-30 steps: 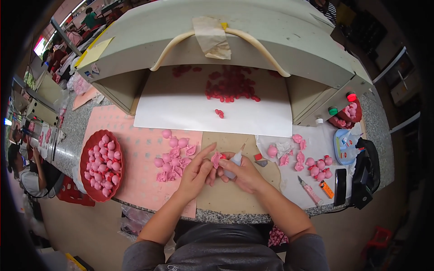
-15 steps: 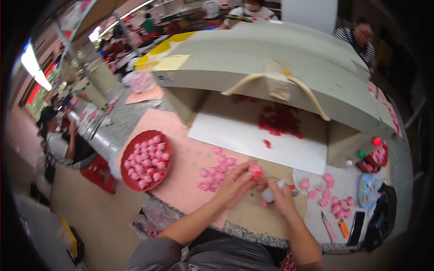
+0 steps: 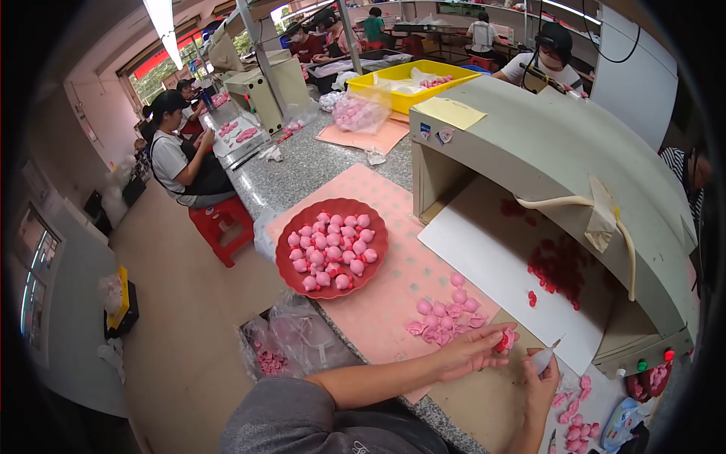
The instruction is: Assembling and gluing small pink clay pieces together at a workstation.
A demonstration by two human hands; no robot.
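My left hand (image 3: 473,354) holds a small pink rubbery piece with a red part (image 3: 504,342) between thumb and fingers. In my right hand (image 3: 541,386) is a small translucent squeeze bottle (image 3: 541,361), its thin needle tip pointing up and to the right. The bottle is just right of the pink piece and apart from it. Beyond my left hand lies a cluster of pink balls and crumpled pink pieces (image 3: 448,318) on a pink sheet (image 3: 393,325). A scalloped red bowl (image 3: 382,246) full of pink balls with red bits stands farther left.
A grey hooded box (image 3: 552,129) stands at the right, with a white sheet (image 3: 484,242) and red pieces (image 3: 558,265) inside. More pink pieces (image 3: 578,431) lie at lower right. A yellow bin (image 3: 393,97) stands behind. Co-workers sit along the benches, one on a red stool (image 3: 223,227).
The view has swung left, so the bowl and hood appear farther right. My right hand has turned the bottle so its needle tip shows upward. My left hand keeps hold of the pink piece.
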